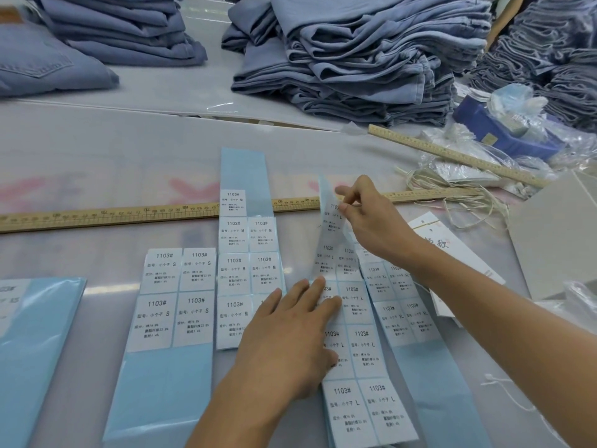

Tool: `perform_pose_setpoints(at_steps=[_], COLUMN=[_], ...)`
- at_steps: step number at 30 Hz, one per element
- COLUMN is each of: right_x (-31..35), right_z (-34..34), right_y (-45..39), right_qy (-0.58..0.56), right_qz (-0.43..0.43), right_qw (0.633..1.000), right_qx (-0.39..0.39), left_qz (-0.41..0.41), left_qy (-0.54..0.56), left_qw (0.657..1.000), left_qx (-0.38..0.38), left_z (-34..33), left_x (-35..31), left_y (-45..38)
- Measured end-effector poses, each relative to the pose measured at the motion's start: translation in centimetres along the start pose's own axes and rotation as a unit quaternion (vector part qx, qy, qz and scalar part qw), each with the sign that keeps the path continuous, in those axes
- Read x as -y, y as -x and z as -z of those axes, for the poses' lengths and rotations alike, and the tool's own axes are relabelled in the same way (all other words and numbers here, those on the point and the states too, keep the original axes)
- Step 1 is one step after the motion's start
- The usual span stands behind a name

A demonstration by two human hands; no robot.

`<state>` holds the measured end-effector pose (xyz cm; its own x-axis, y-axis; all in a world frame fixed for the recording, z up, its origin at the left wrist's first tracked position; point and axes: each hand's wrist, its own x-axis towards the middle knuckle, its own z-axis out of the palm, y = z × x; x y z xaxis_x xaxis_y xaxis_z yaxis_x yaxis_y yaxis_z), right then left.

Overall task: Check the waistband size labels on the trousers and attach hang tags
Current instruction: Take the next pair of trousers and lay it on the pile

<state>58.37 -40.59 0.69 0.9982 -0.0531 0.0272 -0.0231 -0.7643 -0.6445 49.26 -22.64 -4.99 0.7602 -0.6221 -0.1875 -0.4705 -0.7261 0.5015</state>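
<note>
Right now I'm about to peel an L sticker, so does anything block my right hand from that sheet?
Nothing visible does. The right hand already pinches the lifted top end of the L sticker sheet, and the left hand presses flat on the sheet lower down. The wooden ruler lies behind it.

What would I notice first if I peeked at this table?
You'd first spot the blue sticker sheets lying side by side at the front, printed with sizes S, M, L and XL. The right hand pinches the top of the L sheet and lifts it, while the left hand presses it flat. Behind them, a tall pile of folded blue trousers towers past a long wooden ruler.
</note>
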Motion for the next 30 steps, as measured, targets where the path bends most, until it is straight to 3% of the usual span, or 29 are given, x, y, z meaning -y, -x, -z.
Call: perform_pose_setpoints(at_steps=[4,11,18,22,27,30], right_x=[0.0,-0.9,-1.0,-1.0,-1.5,-1.2], right_z=[-0.4,-1.3,-1.2,-1.5,-2.1,-1.8], right_y=[-0.1,-0.4,-0.6,-0.5,-0.3,-0.4], right_qy=[0.024,-0.055,-0.028,0.0,0.02,-0.053], right_qz=[0.058,0.021,0.015,0.066,0.054,0.035], right_qw=[0.997,0.998,0.999,0.996,0.996,0.993], right_qx=[-0.049,-0.027,-0.02,-0.064,-0.072,-0.099], left_qz=[-0.002,-0.002,-0.001,-0.002,-0.003,-0.004], left_qy=[-0.002,-0.001,-0.003,-0.003,0.0,-0.001], left_qw=[1.0,1.0,1.0,1.0,1.0,1.0], left_qx=[0.003,0.002,0.009,0.008,0.011,0.011], left_z=[0.0,0.0,-0.1,-0.2,-0.2,-0.2], left_x=[0.0,0.1,0.1,0.1,0.2,0.3], left_y=[0.0,0.0,-0.1,0.0,-0.1,-0.1])
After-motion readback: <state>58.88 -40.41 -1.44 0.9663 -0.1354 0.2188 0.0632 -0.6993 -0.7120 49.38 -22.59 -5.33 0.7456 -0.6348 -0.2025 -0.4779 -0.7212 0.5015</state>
